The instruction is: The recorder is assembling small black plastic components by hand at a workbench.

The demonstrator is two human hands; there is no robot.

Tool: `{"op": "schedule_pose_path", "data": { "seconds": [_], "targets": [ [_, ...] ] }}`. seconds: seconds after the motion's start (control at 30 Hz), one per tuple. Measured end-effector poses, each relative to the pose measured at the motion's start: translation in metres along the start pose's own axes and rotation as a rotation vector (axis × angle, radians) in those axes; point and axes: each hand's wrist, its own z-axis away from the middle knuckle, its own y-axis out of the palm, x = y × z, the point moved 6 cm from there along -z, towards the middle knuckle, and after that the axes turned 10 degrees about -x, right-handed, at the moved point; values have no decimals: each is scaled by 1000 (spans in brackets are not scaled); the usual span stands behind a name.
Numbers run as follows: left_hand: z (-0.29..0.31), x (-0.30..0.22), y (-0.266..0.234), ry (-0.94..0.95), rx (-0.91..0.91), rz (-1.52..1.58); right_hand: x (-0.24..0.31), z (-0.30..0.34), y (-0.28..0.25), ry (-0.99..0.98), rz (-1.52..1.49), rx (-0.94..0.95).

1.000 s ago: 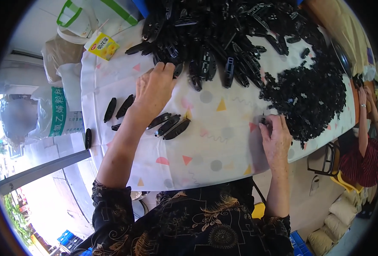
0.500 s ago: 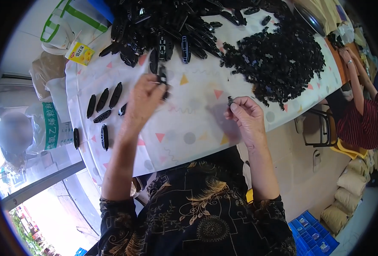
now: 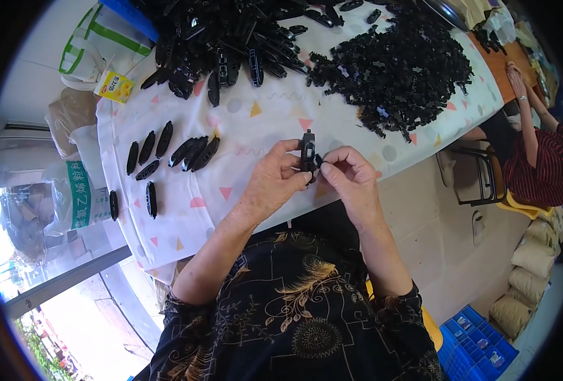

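Observation:
Upright in the fingers of my left hand [image 3: 270,187] is a long, narrow black plastic shell [image 3: 308,146], held over the near part of the table. My right hand [image 3: 352,184] pinches a small black plastic piece [image 3: 319,160] close against the shell's right side; whether the two touch, I cannot tell. Beyond my hands lies a big heap of similar long shells [image 3: 230,38]. To its right spreads a heap of small black pieces [image 3: 402,76]. Left of my left hand, several long shells [image 3: 192,153] lie together, and others [image 3: 146,147] are set out farther left.
A white patterned cloth covers the table [image 3: 230,184]. At its left edge stand a yellow carton [image 3: 116,87] and a green-trimmed bag [image 3: 97,44]. On the right, another person [image 3: 535,152] sits at a brown table. Blue crates [image 3: 475,346] and sacks [image 3: 529,279] rest on the floor.
My left hand has come from beside the shell heap toward me and rightward, bringing the shell. My right hand has moved left with the small piece to meet it. The view has shifted slightly.

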Motion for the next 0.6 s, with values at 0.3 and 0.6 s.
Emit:
{"op": "schedule_pose_path", "data": {
  "seconds": [0.3,0.6],
  "targets": [
    [13,-11,2,165,-5,-415,57,20,32,-722,899,293],
    [17,-6,-1,233,28,-565,50,16,51,-781,1136,590]
  ]
}}
